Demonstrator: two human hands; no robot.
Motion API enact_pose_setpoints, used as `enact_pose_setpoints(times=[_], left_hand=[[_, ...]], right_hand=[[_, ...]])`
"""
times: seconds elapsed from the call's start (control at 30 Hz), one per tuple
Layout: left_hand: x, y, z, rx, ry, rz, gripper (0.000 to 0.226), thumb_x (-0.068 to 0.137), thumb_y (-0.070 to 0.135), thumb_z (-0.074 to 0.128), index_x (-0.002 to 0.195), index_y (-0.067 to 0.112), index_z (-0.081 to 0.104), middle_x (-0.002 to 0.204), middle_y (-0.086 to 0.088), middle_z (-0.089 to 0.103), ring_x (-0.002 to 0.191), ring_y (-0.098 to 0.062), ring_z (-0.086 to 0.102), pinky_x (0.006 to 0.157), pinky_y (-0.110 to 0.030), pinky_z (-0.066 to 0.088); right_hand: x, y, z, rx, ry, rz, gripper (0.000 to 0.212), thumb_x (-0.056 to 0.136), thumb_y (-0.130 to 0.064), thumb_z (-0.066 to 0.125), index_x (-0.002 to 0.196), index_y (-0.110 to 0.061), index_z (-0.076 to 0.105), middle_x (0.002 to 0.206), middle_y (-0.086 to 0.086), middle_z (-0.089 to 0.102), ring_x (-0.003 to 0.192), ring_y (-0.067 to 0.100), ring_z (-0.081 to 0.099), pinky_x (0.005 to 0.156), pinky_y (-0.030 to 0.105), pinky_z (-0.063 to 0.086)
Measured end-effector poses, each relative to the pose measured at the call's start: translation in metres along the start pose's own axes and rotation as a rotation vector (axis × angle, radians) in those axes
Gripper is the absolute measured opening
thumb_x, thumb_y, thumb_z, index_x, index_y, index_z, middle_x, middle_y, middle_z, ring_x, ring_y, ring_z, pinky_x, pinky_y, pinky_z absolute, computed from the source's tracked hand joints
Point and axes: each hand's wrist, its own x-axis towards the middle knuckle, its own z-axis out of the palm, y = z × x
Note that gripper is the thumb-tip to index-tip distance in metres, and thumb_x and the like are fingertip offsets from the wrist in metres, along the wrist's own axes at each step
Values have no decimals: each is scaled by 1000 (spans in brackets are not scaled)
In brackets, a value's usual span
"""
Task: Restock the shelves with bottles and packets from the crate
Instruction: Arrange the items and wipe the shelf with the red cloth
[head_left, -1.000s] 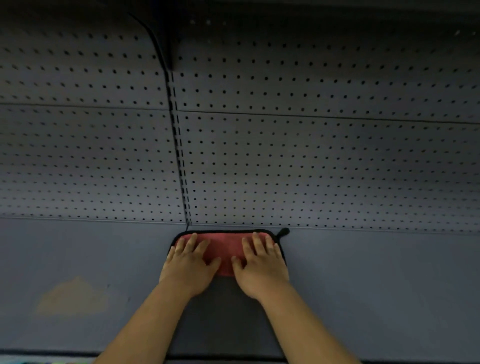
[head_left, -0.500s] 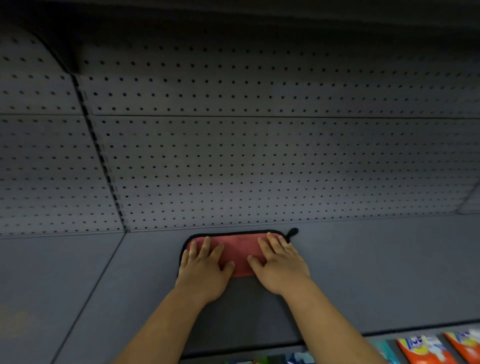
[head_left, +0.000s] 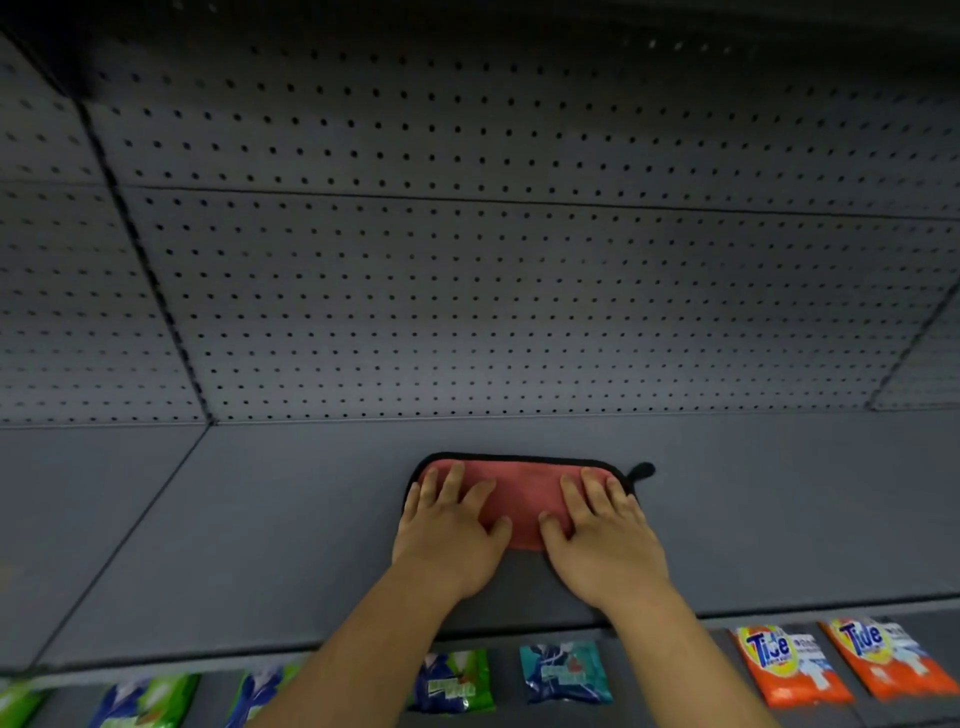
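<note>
My left hand (head_left: 451, 535) and right hand (head_left: 602, 535) lie flat, fingers spread, pressing the pink cloth (head_left: 522, 496) on the shelf (head_left: 291, 519) at centre frame.

A pink microfibre cloth with black trim (head_left: 519, 499) lies flat on the grey metal shelf (head_left: 260, 530), towards twelve o'clock of it, just before the perforated grey back panel (head_left: 493, 286). The left hand (head_left: 449, 535) rests on its nine o'clock half, the right hand (head_left: 597, 535) on its three o'clock half. At six o'clock, on a lower shelf, green-and-blue packets (head_left: 454, 688) lie left of a teal packet (head_left: 563, 673), with orange detergent packets (head_left: 789, 665) at the right end
</note>
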Motion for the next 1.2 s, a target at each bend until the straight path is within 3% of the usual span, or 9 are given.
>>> enact_pose_setpoints(times=[0.8,0.9,1.03,1.2], left_hand=[[-119,-329,-91,-40,94,-149,65,92,61,37,151,39,21,163,2,2,150,-18,-3,122,-36,0],[-119,-348,-96,-36,104,-175,64,92,61,37,151,39,22,163,3,1,150,-18,-4,121,-36,-1],[-113,-339,-92,10,89,-200,63,95,56,31,153,34,16,163,-4,-6,149,-27,-8,121,-42,-4],[-109,-304,-79,61,77,-119,65,98,57,23,155,29,8,162,-9,-12,148,-27,-16,120,-44,-10]], right_hand=[[-73,-355,79,16,28,-145,69,98,-53,15,158,-20,6,165,4,-6,151,29,-13,122,43,-7],[-71,-373,83,13,31,-185,84,84,-59,-4,158,-21,6,166,3,-7,150,28,-14,122,42,-9],[-65,-362,79,48,12,-202,69,99,-58,18,158,-26,6,165,-1,-8,151,20,-14,121,37,-10],[-56,-323,69,53,3,-116,67,99,-58,20,158,-29,5,165,-6,-8,151,15,-12,122,35,-8]])
